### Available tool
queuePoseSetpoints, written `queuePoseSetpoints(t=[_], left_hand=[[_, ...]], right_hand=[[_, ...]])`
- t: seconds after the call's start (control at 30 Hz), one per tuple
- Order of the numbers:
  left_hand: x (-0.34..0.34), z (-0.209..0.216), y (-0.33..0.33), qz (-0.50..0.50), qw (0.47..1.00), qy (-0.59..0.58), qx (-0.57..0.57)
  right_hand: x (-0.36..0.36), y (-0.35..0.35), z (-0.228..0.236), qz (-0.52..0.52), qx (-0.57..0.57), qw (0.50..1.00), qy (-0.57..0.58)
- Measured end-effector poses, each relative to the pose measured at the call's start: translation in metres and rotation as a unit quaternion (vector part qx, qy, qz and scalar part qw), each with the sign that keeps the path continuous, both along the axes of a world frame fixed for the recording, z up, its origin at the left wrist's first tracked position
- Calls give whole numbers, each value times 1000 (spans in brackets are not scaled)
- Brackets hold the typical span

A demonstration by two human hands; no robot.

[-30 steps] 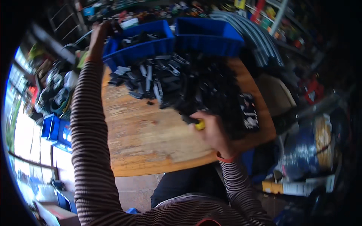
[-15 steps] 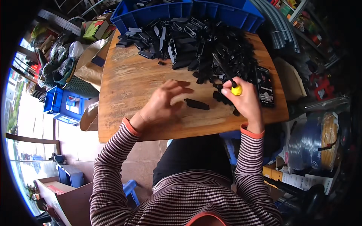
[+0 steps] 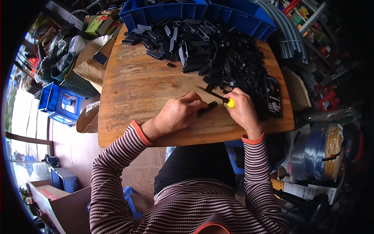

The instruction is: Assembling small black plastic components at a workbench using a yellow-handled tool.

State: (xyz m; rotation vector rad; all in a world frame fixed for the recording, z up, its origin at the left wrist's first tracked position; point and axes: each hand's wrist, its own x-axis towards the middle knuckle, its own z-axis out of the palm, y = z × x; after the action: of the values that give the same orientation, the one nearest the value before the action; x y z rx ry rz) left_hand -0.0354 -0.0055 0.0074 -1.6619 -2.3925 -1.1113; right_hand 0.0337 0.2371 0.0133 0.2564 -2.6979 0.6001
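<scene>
My left hand (image 3: 178, 113) is closed on a short black plastic part (image 3: 208, 109), whose right end sticks out past the fingers just above the table. In my right hand (image 3: 243, 110) is a screwdriver with a yellow handle (image 3: 231, 103), gripped by the fingers. Its dark shaft (image 3: 213, 93) points up and to the left, over the wood and clear of the part. Beyond both hands lies a large heap of black plastic parts (image 3: 191, 62), some long and flat, others small. One small black piece (image 3: 170, 64) sits apart at the heap's left edge.
The wooden table (image 3: 128, 89) has a curved right edge. Blue bins (image 3: 163, 13) stand along its far side. A phone (image 3: 273, 95) with a lit screen lies at the right. Left of the table are a paper bag (image 3: 91, 62) and a blue plastic stool (image 3: 66, 103).
My left hand has moved right and taken hold of the black part that was lying on the table. The screwdriver has swung left and lower with my right hand.
</scene>
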Motion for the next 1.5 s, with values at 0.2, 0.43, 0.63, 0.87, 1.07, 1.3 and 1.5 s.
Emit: queuePoseSetpoints(t=[0.2,0.43,0.63,0.87,1.07,1.3,1.5], left_hand=[[-14,0,-3,-127,989,68,-33],[-1,-15,17,-84,971,203,-91],[9,-15,28,-63,974,187,-108],[7,-17,26,-52,989,127,-52],[3,-17,25,-57,987,144,-44],[3,-15,23,-54,989,129,-43],[3,-14,22,-44,990,134,-26]], right_hand=[[-13,11,7,32,-23,995,-89],[-21,17,19,20,-32,994,-104],[-9,2,32,29,-165,981,-95],[-8,-6,28,105,-322,928,-157],[-9,-17,33,87,-203,965,-143],[-10,-15,27,73,-238,958,-143],[-9,-14,28,98,-237,954,-152]])
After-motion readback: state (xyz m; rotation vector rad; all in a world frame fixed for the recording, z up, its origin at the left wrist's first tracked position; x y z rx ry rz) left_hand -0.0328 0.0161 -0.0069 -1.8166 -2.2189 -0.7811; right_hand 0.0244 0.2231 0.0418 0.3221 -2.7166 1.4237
